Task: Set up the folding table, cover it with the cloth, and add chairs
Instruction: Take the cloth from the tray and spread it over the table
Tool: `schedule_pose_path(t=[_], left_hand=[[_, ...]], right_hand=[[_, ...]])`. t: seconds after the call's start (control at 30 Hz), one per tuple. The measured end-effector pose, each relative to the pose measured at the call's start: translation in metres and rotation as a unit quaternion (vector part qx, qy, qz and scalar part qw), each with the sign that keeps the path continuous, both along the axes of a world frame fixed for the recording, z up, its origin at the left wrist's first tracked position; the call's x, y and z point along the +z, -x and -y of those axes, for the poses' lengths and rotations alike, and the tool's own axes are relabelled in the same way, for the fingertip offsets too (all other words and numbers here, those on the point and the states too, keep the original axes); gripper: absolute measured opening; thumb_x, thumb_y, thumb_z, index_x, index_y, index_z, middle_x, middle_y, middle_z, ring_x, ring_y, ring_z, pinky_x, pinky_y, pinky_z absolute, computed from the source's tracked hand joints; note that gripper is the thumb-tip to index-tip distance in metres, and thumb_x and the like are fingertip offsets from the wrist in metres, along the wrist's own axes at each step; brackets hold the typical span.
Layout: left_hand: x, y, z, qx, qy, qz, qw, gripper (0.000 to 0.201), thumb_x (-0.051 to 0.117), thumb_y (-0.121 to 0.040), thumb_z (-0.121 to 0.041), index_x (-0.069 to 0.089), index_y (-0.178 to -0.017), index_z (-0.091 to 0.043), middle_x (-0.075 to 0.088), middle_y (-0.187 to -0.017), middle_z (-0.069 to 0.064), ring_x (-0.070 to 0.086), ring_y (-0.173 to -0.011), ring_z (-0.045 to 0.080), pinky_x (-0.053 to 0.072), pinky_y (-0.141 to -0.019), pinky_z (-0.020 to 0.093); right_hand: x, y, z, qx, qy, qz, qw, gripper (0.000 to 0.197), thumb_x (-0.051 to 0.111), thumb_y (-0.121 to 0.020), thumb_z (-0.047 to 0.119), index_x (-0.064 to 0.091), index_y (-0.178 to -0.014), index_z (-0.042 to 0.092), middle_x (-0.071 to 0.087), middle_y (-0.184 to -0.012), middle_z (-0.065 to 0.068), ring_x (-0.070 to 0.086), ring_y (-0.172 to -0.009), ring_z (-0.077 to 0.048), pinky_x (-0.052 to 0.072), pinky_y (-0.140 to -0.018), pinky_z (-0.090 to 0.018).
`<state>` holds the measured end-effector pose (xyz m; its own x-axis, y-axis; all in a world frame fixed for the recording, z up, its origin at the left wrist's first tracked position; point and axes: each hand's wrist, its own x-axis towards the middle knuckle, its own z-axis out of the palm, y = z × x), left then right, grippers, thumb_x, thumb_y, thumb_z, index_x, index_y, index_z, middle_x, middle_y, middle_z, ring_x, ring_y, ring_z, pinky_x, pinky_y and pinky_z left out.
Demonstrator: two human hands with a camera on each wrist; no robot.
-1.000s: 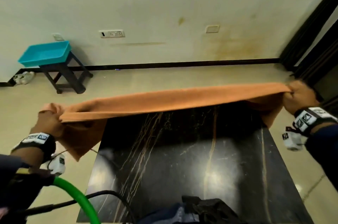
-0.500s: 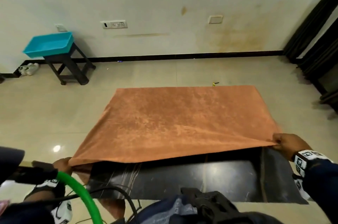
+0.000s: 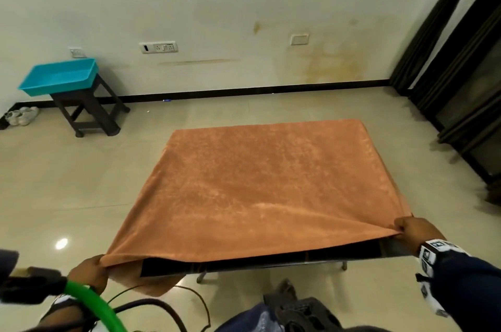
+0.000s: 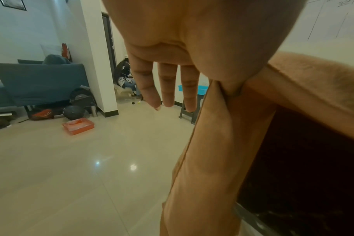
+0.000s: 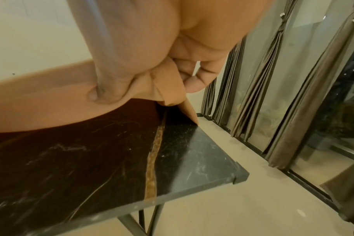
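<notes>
Cloth [image 3: 260,190]: spread over tabletop [image 3: 271,259], near strip bare.
Left hand [image 3: 86,274]: pinching near-left cloth corner.
Right hand [image 3: 417,231]: pinching near-right cloth corner.

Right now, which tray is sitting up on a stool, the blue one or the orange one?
The blue tray. It sits on the dark stool by the wall, while the orange tray lies flat on the floor near the sofa.
</notes>
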<state>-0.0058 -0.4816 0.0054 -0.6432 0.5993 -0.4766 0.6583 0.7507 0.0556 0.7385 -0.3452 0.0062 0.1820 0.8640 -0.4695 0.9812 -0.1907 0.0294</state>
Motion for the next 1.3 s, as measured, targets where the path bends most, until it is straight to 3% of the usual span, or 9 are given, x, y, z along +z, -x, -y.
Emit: schedule_pose_path(t=[0.07,0.13,0.23,0.4,0.63,0.77,0.93,1.13,1.3], left_hand=[[-0.02,0.002,0.007,-0.024,-0.097,0.002,0.995,0.043,0.056,-0.099,-0.023,0.057,-0.141,-0.012,0.065,-0.129,0.018,0.061,-0.117,0.037,0.046,-0.085,0.033],[-0.036,-0.008,0.006,-0.079,-0.08,-0.016,0.993,0.067,0.06,-0.095,-0.043,0.039,-0.153,-0.016,0.049,-0.148,0.02,0.05,-0.132,0.038,0.044,-0.102,0.042],[-0.057,-0.057,-0.002,-0.195,-0.066,0.012,0.979,0.088,0.07,-0.079,-0.056,0.032,-0.154,-0.027,0.032,-0.159,0.012,0.042,-0.139,0.035,0.04,-0.111,0.043],[-0.076,-0.152,-0.016,-0.37,-0.026,0.038,0.928,0.089,0.068,-0.077,-0.062,0.026,-0.153,-0.044,0.016,-0.166,-0.006,0.026,-0.149,0.02,0.036,-0.115,0.04],[-0.097,-0.186,-0.012,-0.404,0.025,-0.062,0.912,0.059,0.064,-0.087,-0.038,0.04,-0.141,-0.041,0.048,-0.143,-0.011,0.051,-0.127,0.02,0.043,-0.097,0.043],[-0.095,-0.178,-0.007,-0.376,0.0,-0.094,0.922,0.02,0.042,-0.095,-0.033,0.055,-0.11,-0.034,0.066,-0.11,-0.01,0.061,-0.106,0.019,0.042,-0.082,0.041],[-0.071,-0.171,-0.007,-0.3,-0.077,0.046,0.95,0.019,0.038,-0.103,-0.045,0.041,-0.095,-0.027,0.068,-0.084,0.006,0.063,-0.078,0.032,0.046,-0.065,0.038],[-0.053,-0.192,0.033,-0.393,0.017,0.049,0.918,0.069,0.049,-0.066,-0.091,0.046,-0.104,-0.033,0.067,-0.09,-0.001,0.064,-0.084,0.025,0.048,-0.07,0.034],[-0.071,-0.213,0.088,-0.378,0.108,0.056,0.918,0.043,0.048,-0.085,-0.067,0.052,-0.109,-0.032,0.069,-0.11,0.0,0.065,-0.104,0.025,0.049,-0.081,0.031]], right_hand=[[-0.003,0.01,0.022,-0.016,0.012,-0.012,1.0,0.021,0.071,-0.08,0.042,0.055,-0.069,0.034,0.059,-0.08,0.003,0.062,-0.083,-0.025,0.042,-0.068,-0.027],[-0.011,0.016,0.043,-0.025,0.01,-0.013,1.0,0.023,0.068,-0.082,0.049,0.056,-0.07,0.034,0.065,-0.089,0.002,0.064,-0.087,-0.023,0.044,-0.07,-0.026],[-0.01,0.03,0.069,-0.025,0.006,-0.026,0.999,0.028,0.067,-0.086,0.051,0.054,-0.073,0.03,0.059,-0.081,0.007,0.058,-0.081,-0.021,0.04,-0.067,-0.025],[-0.008,0.036,0.093,0.004,-0.006,-0.016,1.0,0.034,0.06,-0.092,0.052,0.043,-0.07,0.032,0.048,-0.075,0.009,0.057,-0.082,-0.022,0.042,-0.069,-0.027],[-0.015,0.002,0.093,0.028,-0.012,0.019,0.999,0.02,0.055,-0.093,0.044,0.046,-0.084,0.029,0.05,-0.075,0.008,0.057,-0.076,-0.024,0.049,-0.069,-0.03],[-0.025,-0.029,0.083,0.047,-0.001,0.033,0.998,0.018,0.056,-0.091,0.045,0.046,-0.084,0.033,0.057,-0.083,0.006,0.061,-0.082,-0.024,0.042,-0.066,-0.03],[-0.03,-0.061,0.072,0.046,-0.005,0.035,0.998,0.016,0.058,-0.092,0.043,0.052,-0.084,0.031,0.057,-0.083,0.008,0.06,-0.083,-0.021,0.05,-0.071,-0.031],[-0.046,-0.094,0.091,0.015,0.008,0.045,0.999,0.017,0.06,-0.089,0.041,0.049,-0.078,0.036,0.057,-0.085,0.01,0.063,-0.086,-0.02,0.052,-0.075,-0.03],[-0.082,-0.106,0.132,0.009,0.081,0.025,0.996,0.01,0.054,-0.087,0.043,0.055,-0.079,0.038,0.064,-0.099,0.007,0.067,-0.101,-0.02,0.053,-0.085,-0.03]])
